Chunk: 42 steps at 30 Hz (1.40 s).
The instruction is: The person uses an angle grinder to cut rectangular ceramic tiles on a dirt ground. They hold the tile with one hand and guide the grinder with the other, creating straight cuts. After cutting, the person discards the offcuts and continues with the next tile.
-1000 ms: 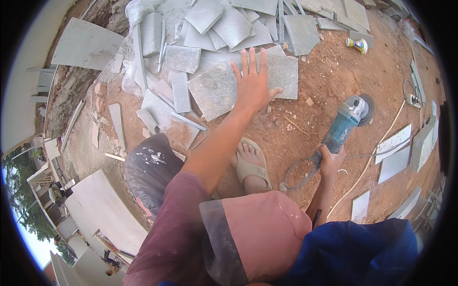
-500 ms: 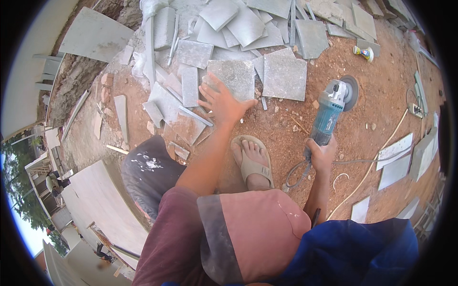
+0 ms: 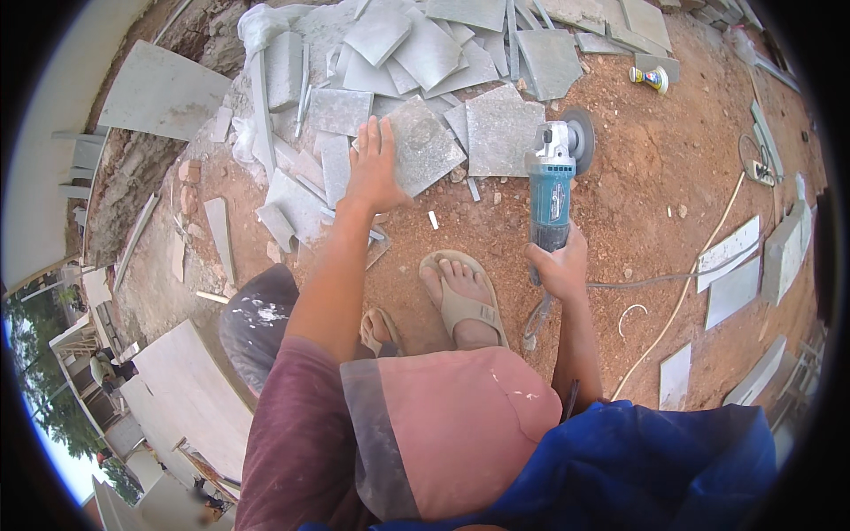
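My left hand (image 3: 374, 177) lies at the left edge of a grey, roughly square stone tile (image 3: 427, 146), fingers stretched out and pointing away from me. The tile sits askew on the ground, one corner toward me. My right hand (image 3: 564, 265) is wrapped round the rear handle of a teal angle grinder (image 3: 551, 195). The grinder's round disc (image 3: 579, 142) is at the far end, close to the right edge of another square tile (image 3: 503, 133). I cannot tell whether the disc is spinning. A grey cord trails from the tool's back end.
A heap of grey stone slabs (image 3: 425, 49) fills the far side. A small printed tub (image 3: 651, 80) lies at the far right. A pale cable (image 3: 677, 310) runs to a socket block (image 3: 760, 173). My sandalled foot (image 3: 462, 292) is close below the tile.
The near tile has turned from square-on to askew, and my left hand has gone from spread across its near edge to its left edge. The grinder has moved left and sits more upright in view.
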Tool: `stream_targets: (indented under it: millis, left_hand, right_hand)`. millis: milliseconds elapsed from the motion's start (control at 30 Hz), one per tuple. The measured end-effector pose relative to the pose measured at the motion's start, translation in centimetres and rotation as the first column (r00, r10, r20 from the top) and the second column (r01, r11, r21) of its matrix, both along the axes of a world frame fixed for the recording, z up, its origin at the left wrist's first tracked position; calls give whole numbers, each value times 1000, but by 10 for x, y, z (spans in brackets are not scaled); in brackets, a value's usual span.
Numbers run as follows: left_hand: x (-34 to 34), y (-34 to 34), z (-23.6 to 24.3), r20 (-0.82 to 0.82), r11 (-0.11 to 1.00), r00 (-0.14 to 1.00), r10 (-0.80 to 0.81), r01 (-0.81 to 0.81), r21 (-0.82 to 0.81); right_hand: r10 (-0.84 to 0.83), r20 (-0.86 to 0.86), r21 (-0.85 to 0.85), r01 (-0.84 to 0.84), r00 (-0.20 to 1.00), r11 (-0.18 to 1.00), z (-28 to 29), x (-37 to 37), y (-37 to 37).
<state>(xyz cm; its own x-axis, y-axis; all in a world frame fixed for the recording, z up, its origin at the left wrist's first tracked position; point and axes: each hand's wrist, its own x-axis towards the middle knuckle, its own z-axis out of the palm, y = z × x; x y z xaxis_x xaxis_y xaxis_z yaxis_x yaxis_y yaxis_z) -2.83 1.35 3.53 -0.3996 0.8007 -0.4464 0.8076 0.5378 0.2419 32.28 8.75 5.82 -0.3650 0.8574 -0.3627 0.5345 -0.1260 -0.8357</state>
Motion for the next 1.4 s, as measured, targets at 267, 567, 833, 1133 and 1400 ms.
stream_targets:
  millis: [267, 567, 833, 1133, 1400]
  left_hand:
    - [-6, -7, -2, -8, 999, 999, -44, 44, -12]
    - [-5, -17, -16, -10, 990, 1000, 26, -25, 137]
    - [9, -8, -15, 15, 983, 996, 86, -88, 159]
    - [4, -22, -25, 32, 951, 991, 129, -133, 279]
    - [2, -24, -27, 43, 936, 991, 124, -132, 325]
  right_hand:
    - [177, -29, 31, -176, 984, 984, 3, -57, -2]
    - [195, 12, 3, -195, 981, 981, 6, -79, -1]
    - [286, 195, 38, -298, 938, 954, 0, -113, 3]
    - [373, 206, -39, -373, 905, 927, 3, -168, 6]
    - [365, 229, 12, -378, 902, 926, -4, -175, 8]
